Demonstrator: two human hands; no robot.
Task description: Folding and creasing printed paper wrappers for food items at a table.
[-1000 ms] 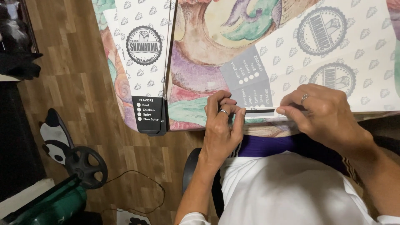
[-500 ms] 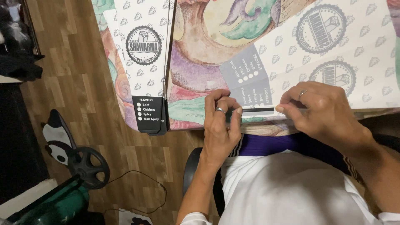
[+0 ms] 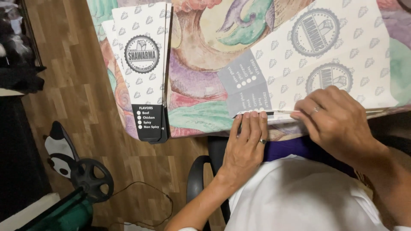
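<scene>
Little had shifted: left hand (image 3: 247, 143) and right hand (image 3: 336, 122) stayed flat, pressing the printed paper sheet (image 3: 325, 64) at the table edge (image 3: 192, 128); creasing underway, firm sliding pressure next.

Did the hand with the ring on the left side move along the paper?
No. The left hand presses the same near edge of the flat paper sleeve, beside its grey panel, just as before. Only the camera view shifted slightly.

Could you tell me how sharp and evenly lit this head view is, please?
In the head view, focus is crisp on the left hand, the right hand and the flat white printed paper sheet they press; light is soft and even, without glare; the brown wooden floor darkens towards the left edge.
</scene>
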